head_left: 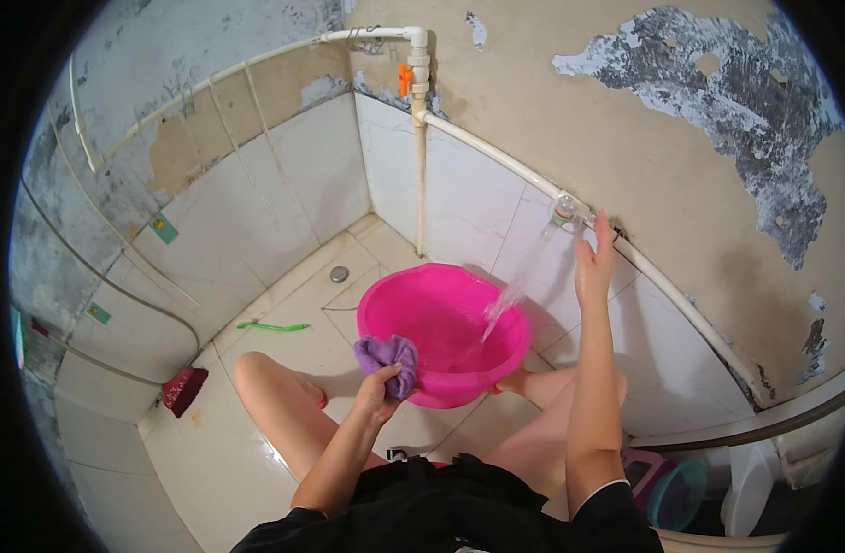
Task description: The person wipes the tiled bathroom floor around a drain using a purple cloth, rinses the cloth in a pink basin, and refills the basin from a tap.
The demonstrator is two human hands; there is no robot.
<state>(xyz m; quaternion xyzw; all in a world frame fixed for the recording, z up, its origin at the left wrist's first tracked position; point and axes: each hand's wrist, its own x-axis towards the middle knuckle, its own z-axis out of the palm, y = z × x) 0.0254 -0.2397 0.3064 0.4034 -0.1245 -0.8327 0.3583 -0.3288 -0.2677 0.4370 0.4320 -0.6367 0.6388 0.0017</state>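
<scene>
My left hand (376, 394) grips a bunched purple cloth (376, 354) at the near left rim of a bright pink basin (461, 391). The basin stands on the floor between my legs. From a tap (563, 212) on the wall pipe, a stream of water (509, 304) falls into the right side of the basin. Beside the tap, my right hand (593, 267) is raised with its fingers stretched out and apart, holding nothing. Whether its fingertips touch the tap's handle, I cannot tell.
White pipe (496, 158) runs along the wall, with an orange valve handle (405, 80) near the corner. On the tiled floor are a drain (339, 274), a green toothbrush-like stick (273, 326) and a dark red brush head (184, 391). A teal tub (677, 496) sits at lower right.
</scene>
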